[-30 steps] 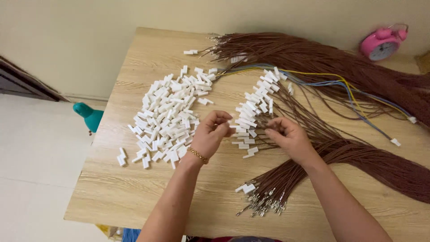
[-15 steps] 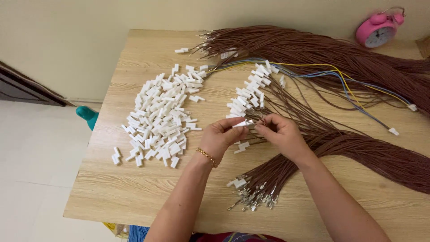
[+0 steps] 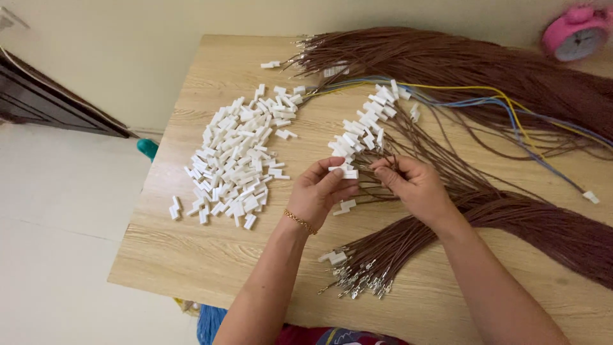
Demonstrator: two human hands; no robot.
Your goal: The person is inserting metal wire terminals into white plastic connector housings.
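Near the middle of the wooden table point(image 3: 211, 255), the left hand point(image 3: 319, 195) pinches a white plastic connector point(image 3: 345, 172), and the right hand point(image 3: 415, 185) pinches thin brown wires point(image 3: 511, 211) just beside it. Loose connectors point(image 3: 236, 160) lie heaped left, short of the table's edge; bare wood shows at the front.

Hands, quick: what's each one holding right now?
Left hand: closed on a white plastic connector, pinched at the fingertips.
Right hand: closed on thin brown wires, next to the connector.
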